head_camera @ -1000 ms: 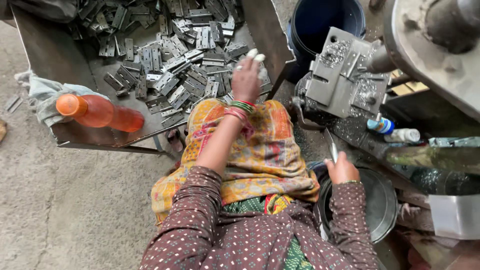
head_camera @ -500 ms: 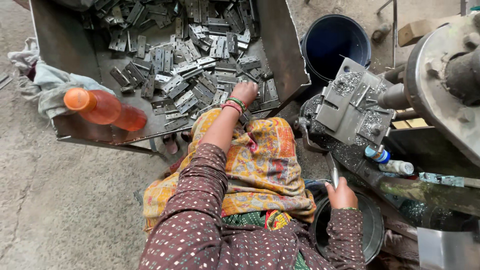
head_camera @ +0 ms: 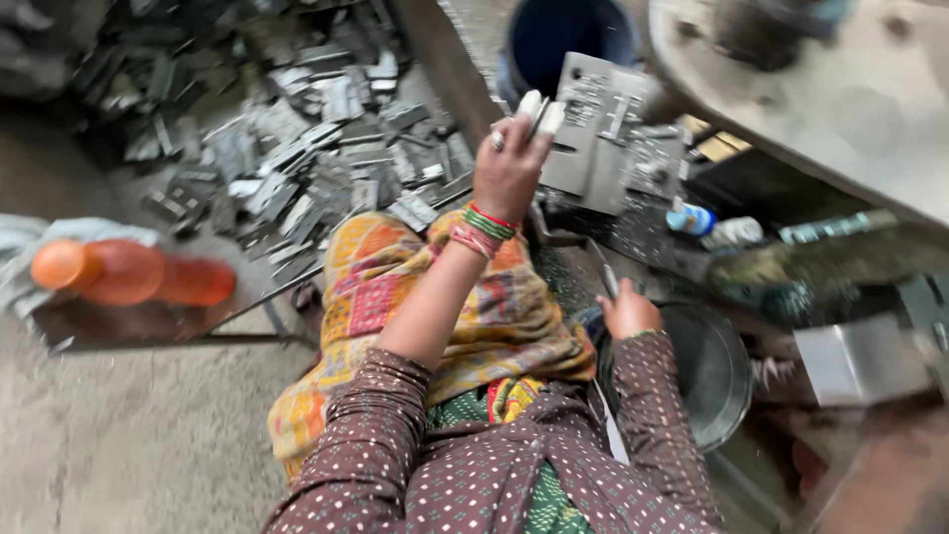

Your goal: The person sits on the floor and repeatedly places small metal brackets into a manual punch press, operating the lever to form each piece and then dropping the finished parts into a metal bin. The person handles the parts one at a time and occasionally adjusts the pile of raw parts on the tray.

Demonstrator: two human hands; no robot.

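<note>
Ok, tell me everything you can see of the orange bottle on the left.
The orange bottle lies on its side on the near left corner of the metal tray, cap end pointing left. It looks like clear plastic filled with orange liquid, with a rounded orange cap. A pale cloth lies bunched right by its cap end. Neither hand is near it. The picture is blurred, so finer detail is unclear.

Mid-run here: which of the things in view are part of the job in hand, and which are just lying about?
In the job:
- left hand, holding a small metal piece
- grey die block on the press
- tray of metal pieces
- right hand, gripping a thin tool
- dark round pan

Lying about:
- orange bottle
- blue bucket
- small bottle
</note>
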